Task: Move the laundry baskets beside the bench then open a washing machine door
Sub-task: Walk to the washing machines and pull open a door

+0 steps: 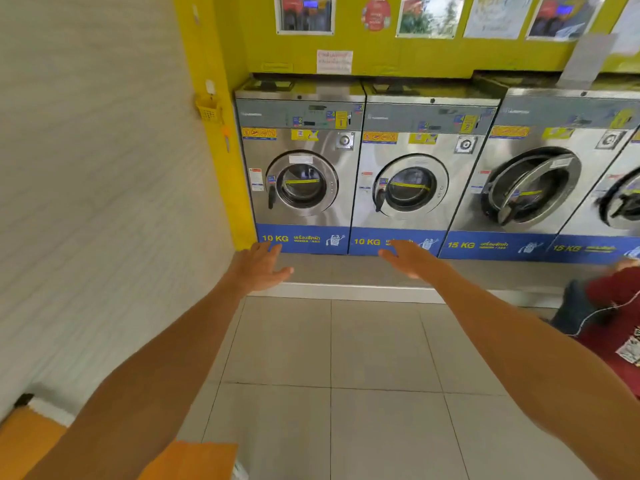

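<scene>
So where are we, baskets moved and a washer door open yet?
No baskets in view, so that step can't be confirmed. In hand: left hand and right hand reach, empty and open, toward the two 10 KG washers. Left: both doors, left door and second door, are shut. The 15 KG door is ajar.

I see brushed stainless steel with a soft sheen on the washing machine fronts (301, 188), each with a glossy glass door (302, 184). The floor tiles (363, 341) look smooth and semi-gloss to me, the left wall (86, 168) matt and faintly ribbed, the posters (429, 15) shiny paper.
</scene>
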Available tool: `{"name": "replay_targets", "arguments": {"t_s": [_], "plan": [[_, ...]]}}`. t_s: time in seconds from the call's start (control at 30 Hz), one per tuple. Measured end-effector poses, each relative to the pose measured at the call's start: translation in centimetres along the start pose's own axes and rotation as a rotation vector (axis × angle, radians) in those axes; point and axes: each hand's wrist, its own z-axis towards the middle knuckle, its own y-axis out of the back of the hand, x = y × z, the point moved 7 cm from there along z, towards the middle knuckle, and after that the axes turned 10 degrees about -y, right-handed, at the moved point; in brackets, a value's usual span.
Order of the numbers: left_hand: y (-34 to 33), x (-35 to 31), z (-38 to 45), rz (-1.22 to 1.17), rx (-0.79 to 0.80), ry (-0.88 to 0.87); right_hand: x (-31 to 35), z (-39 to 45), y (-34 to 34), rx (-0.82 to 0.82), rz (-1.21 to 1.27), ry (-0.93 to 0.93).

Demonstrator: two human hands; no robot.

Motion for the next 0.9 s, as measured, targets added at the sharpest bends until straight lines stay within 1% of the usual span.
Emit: {"name": "replay_targets", "arguments": {"t_s": [0.17, 0.33, 0.47, 0.57, 0.73, 0.9], "plan": [[-0.8, 1.3, 13.8, 0.013, 0.022, -0.028, -2.1, 12.2, 0.8, 0.024, 0.01, -0.041], [-2.6, 1.2, 28.0, -0.073, 0.045, -0.018, -4.7, 25.2, 1.9, 0.088, 0.019, -0.085], [-3.2, 1.3, 38.5, -0.113, 0.063, -0.002, -5.9, 35.6, 4.6, 0.103, 0.005, -0.088], [-3.1, 1.6, 45.4, -0.133, 0.077, -0.014, -6.0, 42.6, 6.3, 0.127, -0.013, -0.075], [-2.7, 3.6, 56.5, -0.151, 0.046, -0.033, -5.6, 53.7, 7.7, 0.155, -0.035, -0.07], [-3.6, 5.7, 67.8, -0.194, 0.051, -0.134, -4.8, 64.5, 7.7, 0.178, 0.019, -0.083]]}}
